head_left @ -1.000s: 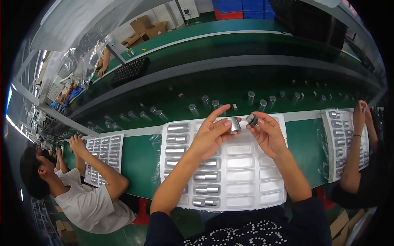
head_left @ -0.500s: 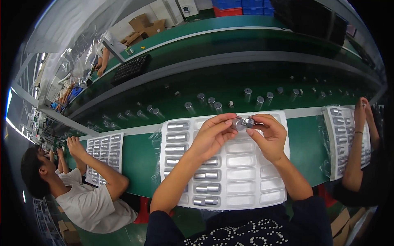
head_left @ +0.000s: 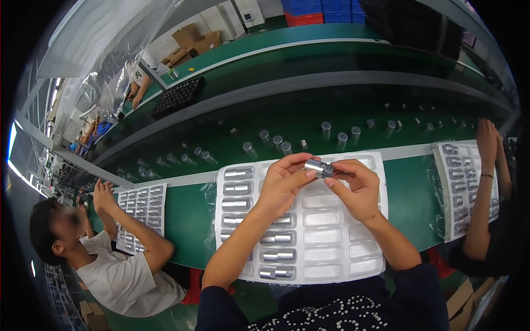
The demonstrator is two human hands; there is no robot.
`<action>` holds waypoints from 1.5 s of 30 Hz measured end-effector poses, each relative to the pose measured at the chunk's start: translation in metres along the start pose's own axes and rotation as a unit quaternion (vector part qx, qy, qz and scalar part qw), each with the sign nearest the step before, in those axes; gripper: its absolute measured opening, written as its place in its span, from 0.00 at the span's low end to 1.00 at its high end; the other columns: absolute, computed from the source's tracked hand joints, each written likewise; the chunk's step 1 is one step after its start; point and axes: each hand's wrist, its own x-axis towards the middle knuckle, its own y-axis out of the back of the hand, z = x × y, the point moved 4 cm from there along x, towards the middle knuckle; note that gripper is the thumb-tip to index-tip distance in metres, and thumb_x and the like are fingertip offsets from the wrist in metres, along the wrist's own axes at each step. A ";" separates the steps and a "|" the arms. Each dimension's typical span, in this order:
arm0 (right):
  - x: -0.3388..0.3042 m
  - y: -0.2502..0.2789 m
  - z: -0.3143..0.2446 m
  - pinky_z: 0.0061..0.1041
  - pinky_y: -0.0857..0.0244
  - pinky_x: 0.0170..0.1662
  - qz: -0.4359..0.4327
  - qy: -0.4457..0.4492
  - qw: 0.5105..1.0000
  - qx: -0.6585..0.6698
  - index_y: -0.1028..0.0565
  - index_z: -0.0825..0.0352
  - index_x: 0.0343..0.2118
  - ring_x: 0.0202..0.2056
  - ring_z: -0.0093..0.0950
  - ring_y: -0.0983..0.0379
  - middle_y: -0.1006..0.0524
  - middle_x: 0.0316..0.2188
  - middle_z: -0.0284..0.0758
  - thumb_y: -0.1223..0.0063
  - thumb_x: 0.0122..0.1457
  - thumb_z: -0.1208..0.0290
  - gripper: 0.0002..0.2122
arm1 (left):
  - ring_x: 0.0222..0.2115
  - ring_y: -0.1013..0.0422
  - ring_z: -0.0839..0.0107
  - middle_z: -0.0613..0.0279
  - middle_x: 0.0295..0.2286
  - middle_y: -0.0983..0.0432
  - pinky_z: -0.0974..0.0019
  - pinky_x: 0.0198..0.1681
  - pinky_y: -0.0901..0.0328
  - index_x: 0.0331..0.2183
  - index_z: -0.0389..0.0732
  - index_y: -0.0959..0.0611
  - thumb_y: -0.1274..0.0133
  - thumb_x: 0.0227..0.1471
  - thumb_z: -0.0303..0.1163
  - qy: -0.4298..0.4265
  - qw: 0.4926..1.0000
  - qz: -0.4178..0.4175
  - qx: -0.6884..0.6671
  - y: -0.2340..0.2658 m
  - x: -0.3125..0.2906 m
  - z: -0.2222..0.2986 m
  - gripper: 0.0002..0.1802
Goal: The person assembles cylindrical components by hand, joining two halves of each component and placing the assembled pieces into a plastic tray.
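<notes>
Above the white tray (head_left: 364, 255), I hold a short silver metal cylinder (head_left: 314, 165) between both hands. My left hand (head_left: 282, 183) pinches its plain end. My right hand (head_left: 358, 188) closes its thumb and fingers around the darker, notched end piece (head_left: 328, 170), which sits against the cylinder. The tray's left columns carry several silver cylinders (head_left: 277, 238) lying on their sides in oblong pockets, partly hidden by my left forearm. Bare pockets (head_left: 322, 237) show in its middle and right columns.
Beyond the tray, several upright cylinders (head_left: 342, 138) and small pale parts (head_left: 303, 144) stand on a dark green belt (head_left: 232, 157). A co-worker (head_left: 113, 265) sits at left by another filled tray (head_left: 157, 190). At right, another person's arms (head_left: 485, 182) reach over a third tray (head_left: 450, 190).
The cylinder has turned from end-on to lying sideways, and its darker end piece now lines up against it. Parts on the belt have shifted slightly left.
</notes>
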 end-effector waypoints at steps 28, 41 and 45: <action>-0.004 -0.013 -0.013 0.26 0.26 0.38 -0.063 0.211 0.920 -0.325 0.22 0.70 0.38 0.38 0.35 0.24 0.22 0.38 0.40 0.31 0.37 0.80 0.20 | 0.36 0.24 0.75 0.59 0.36 0.21 0.73 0.43 0.30 0.44 0.32 0.23 0.42 0.54 0.27 0.071 0.980 -0.073 0.169 -0.009 0.001 -0.021 0.16; 0.084 0.093 0.035 0.33 0.29 0.44 0.053 -0.064 0.875 -0.477 0.23 0.74 0.41 0.39 0.43 0.23 0.20 0.38 0.47 0.36 0.46 0.78 0.17 | 0.44 0.30 0.57 0.53 0.40 0.23 0.58 0.43 0.32 0.39 0.38 0.19 0.37 0.44 0.39 -0.104 0.621 -0.036 0.776 0.013 -0.015 0.049 0.21; 0.084 0.102 0.070 0.33 0.29 0.45 -0.045 -0.206 0.835 -0.508 0.22 0.74 0.40 0.39 0.44 0.22 0.20 0.36 0.48 0.36 0.44 0.78 0.17 | 0.42 0.28 0.56 0.54 0.37 0.23 0.58 0.44 0.33 0.37 0.40 0.18 0.38 0.42 0.42 0.112 0.591 -0.111 0.791 0.015 -0.028 0.049 0.21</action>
